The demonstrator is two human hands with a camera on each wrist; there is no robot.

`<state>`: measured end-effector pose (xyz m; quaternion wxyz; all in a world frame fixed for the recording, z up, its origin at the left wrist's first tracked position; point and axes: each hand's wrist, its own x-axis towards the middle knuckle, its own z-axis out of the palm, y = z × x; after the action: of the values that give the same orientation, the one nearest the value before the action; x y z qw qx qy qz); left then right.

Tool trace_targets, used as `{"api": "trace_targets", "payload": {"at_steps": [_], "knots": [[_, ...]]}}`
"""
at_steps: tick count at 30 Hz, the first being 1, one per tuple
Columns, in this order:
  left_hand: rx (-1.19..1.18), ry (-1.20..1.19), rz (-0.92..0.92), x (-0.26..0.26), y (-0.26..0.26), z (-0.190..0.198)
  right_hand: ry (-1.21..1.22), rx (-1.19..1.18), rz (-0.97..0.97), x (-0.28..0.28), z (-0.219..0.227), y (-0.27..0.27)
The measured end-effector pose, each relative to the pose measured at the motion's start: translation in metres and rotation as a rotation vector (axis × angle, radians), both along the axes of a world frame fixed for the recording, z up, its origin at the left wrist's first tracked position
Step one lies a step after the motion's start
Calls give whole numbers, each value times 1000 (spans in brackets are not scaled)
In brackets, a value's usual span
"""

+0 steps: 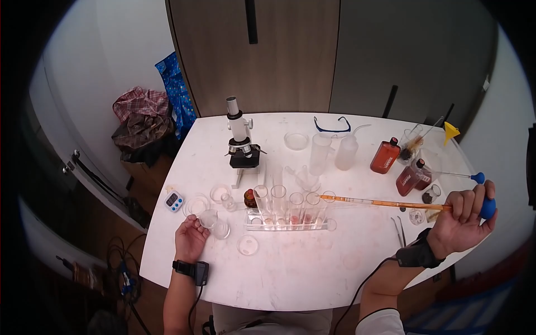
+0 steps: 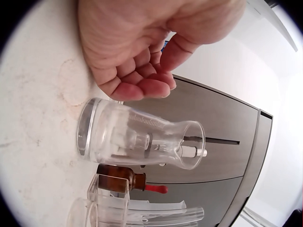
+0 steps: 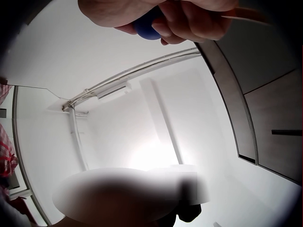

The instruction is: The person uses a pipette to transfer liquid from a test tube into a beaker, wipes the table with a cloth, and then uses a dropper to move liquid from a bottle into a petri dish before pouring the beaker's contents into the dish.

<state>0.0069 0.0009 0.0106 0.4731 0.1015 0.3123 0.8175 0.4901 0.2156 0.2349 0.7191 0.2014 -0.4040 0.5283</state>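
Observation:
My right hand [image 1: 460,215] grips a long graduated pipette [image 1: 385,202] near its blue rubber bulb [image 1: 488,209]. Orange liquid shows along the pipette, which lies nearly level with its tip over the test tubes [image 1: 296,207] in a clear rack [image 1: 285,225]. In the right wrist view, fingers wrap around beside the blue bulb [image 3: 149,26]. My left hand [image 1: 191,240] rests at the table's left part, fingers loosely curled with nothing held. Right beside its fingertips stands a clear glass flask [image 2: 137,135] with a narrowed neck and flared mouth.
A brown dropper bottle [image 1: 250,199] stands behind the rack's left end. Around lie petri dishes [image 1: 248,245], a timer [image 1: 173,201] and tweezers [image 1: 398,231]. Behind are a microscope [image 1: 241,139], a wash bottle [image 1: 347,153], blue-rimmed glasses [image 1: 333,130] and red-brown bottles [image 1: 385,156].

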Motion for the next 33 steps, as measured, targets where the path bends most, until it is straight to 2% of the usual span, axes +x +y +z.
{"api": "trace_targets", "payload": {"at_steps": [33], "knots": [[16, -13, -8, -3, -1, -3, -79, 38, 3, -7, -2, 1]]}}
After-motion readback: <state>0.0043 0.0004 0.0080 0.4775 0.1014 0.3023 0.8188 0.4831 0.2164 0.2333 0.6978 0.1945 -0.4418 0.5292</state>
